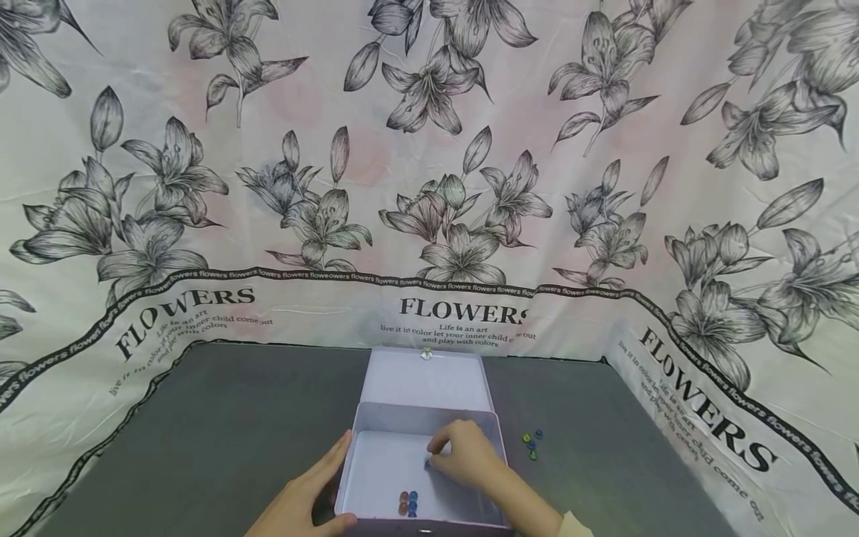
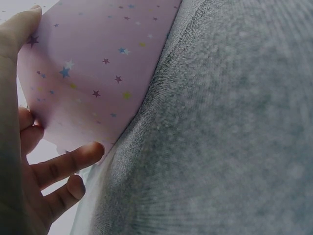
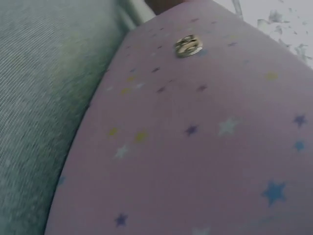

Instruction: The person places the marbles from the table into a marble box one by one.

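Observation:
An open box (image 1: 376, 466) with a white inside stands in the middle of the table, its hinged lid (image 1: 423, 380) laid back. Outside, its pink wall (image 2: 107, 73) carries small stars. My left hand (image 1: 305, 488) holds the box at its left side, thumb by the front corner and fingers along the wall. Inside, my right hand (image 1: 463, 456) pinches a small dark blue bead-like piece (image 1: 427, 464), mostly hidden by the fingertips. Near the front wall lie reddish pieces (image 1: 403, 503) beside a row of blue pieces (image 1: 412, 503). The right wrist view shows no hand.
Several small green and blue pieces (image 1: 532, 444) lie on the grey tabletop (image 1: 604, 455) right of the box. A metal clasp (image 3: 188, 46) sits on the box's front. Flower-printed cloth (image 1: 322, 313) hangs behind the table and along both sides.

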A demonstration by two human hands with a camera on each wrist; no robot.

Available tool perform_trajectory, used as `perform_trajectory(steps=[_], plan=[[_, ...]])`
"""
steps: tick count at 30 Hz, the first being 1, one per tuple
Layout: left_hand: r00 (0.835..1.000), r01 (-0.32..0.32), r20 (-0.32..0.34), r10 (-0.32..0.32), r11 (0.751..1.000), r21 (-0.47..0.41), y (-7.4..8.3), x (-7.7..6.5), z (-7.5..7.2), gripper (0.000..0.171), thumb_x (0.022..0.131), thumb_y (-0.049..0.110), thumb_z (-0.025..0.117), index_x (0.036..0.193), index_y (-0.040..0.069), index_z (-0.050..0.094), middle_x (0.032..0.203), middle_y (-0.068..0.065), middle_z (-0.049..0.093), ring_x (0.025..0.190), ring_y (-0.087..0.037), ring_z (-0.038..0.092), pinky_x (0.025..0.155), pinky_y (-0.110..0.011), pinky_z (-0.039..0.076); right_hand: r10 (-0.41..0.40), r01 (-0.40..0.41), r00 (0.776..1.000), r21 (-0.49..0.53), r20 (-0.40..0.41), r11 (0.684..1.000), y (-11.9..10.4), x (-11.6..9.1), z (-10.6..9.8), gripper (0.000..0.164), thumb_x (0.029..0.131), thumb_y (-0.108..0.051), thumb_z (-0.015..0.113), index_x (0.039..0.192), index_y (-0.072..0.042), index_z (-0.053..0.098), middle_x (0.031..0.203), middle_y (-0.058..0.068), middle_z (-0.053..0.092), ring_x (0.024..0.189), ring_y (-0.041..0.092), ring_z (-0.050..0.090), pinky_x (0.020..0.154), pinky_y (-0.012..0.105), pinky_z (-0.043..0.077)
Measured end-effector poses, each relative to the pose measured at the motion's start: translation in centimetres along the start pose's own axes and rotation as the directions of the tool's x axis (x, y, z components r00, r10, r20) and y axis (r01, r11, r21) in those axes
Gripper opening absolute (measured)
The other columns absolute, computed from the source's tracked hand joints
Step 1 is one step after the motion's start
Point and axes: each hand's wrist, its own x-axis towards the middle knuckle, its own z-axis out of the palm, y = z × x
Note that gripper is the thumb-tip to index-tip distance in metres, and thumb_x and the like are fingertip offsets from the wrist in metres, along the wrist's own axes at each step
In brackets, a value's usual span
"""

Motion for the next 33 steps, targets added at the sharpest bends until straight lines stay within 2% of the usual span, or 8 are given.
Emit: perform_trajectory(steps=[5,8,11,14,17,20,27,33], plan=[[1.0,0.012,0.011,-0.012,1.0,-0.022,0.5,-0.2,-0.2,0.096,0.097,0.046,0.075,0.171,0.021,0.02,0.176,-0.006,0.019,0.155,-0.047,0.031,0.112,-0.079,0.034,0.031,-0.023,0.996,0.102,-0.083,0.995,0.0,0.0,-0.2,0.01,0.085,-0.007,0.083,0.096,-0.006,0.084,0.088,-0.002,0.078,0.058,0.007,0.052,0.05,0.023,0.045],[1.0,0.011,0.019,-0.01,1.0,-0.026,0.6,-0.2,-0.2,0.096,0.098,0.045,0.074,0.171,0.019,0.019,0.176,-0.007,0.019,0.155,-0.048,0.031,0.111,-0.079,0.035,0.033,-0.009,0.987,0.151,-0.159,0.989,0.0,-0.1,-0.4,0.01,0.086,-0.007,0.084,0.096,-0.006,0.084,0.086,-0.002,0.078,0.054,0.004,0.046,0.046,0.02,0.04],[1.0,0.005,0.019,-0.004,0.999,-0.033,0.6,-0.2,-0.2,0.096,0.098,0.044,0.074,0.171,0.017,0.019,0.176,-0.007,0.018,0.155,-0.048,0.031,0.112,-0.079,0.034,0.035,0.014,0.969,0.196,-0.244,0.981,0.1,-0.1,-0.7,0.01,0.086,-0.008,0.085,0.096,-0.007,0.084,0.085,-0.001,0.078,0.054,0.004,0.048,0.046,0.02,0.04],[1.0,-0.002,0.009,0.003,0.999,-0.036,0.4,-0.2,-0.2,0.096,0.098,0.044,0.074,0.171,0.019,0.019,0.176,-0.005,0.018,0.156,-0.047,0.03,0.113,-0.079,0.033,0.072,0.017,0.945,0.269,-0.32,0.963,0.1,0.0,-1.0,0.01,0.087,-0.009,0.086,0.096,-0.009,0.085,0.086,-0.001,0.079,0.057,0.005,0.055,0.047,0.02,0.043],[1.0,-0.004,-0.006,0.004,0.999,-0.036,0.3,-0.1,-0.1,0.097,0.097,0.045,0.075,0.171,0.021,0.018,0.176,-0.003,0.018,0.156,-0.046,0.03,0.114,-0.078,0.033,0.129,0.013,0.919,0.357,-0.372,0.934,0.1,0.0,-1.4,0.01,0.087,-0.01,0.087,0.097,-0.01,0.085,0.089,-0.002,0.08,0.061,0.007,0.058,0.048,0.019,0.042],[1.0,-0.005,-0.016,0.004,1.0,-0.031,0.1,-0.1,0.0,0.098,0.096,0.046,0.076,0.171,0.021,0.018,0.176,-0.001,0.018,0.156,-0.045,0.03,0.114,-0.077,0.033,0.156,0.02,0.904,0.405,-0.397,0.914,0.2,0.0,-1.7,0.01,0.088,-0.011,0.087,0.098,-0.01,0.085,0.089,-0.001,0.08,0.062,0.008,0.058,0.048,0.019,0.039],[1.0,0.011,-0.009,-0.011,0.999,-0.038,0.2,0.0,0.1,0.098,0.096,0.046,0.076,0.171,0.022,0.019,0.176,0.0,0.018,0.156,-0.044,0.031,0.115,-0.076,0.032,0.194,0.012,0.881,0.43,-0.432,0.903,1.2,-0.7,-2.8,0.011,0.088,-0.011,0.087,0.099,-0.01,0.085,0.088,0.0,0.079,0.063,0.009,0.057,0.046,0.019,0.036],[0.999,0.044,0.006,-0.044,0.998,-0.05,0.5,-0.1,-0.1,0.097,0.097,0.046,0.074,0.171,0.019,0.019,0.177,-0.002,0.018,0.157,-0.045,0.03,0.115,-0.077,0.031,0.211,-0.006,0.846,0.389,-0.489,0.921,4.0,-1.8,-4.0,0.012,0.088,-0.009,0.087,0.099,-0.009,0.085,0.08,0.003,0.077,0.06,0.008,0.054,0.044,0.018,0.034]])
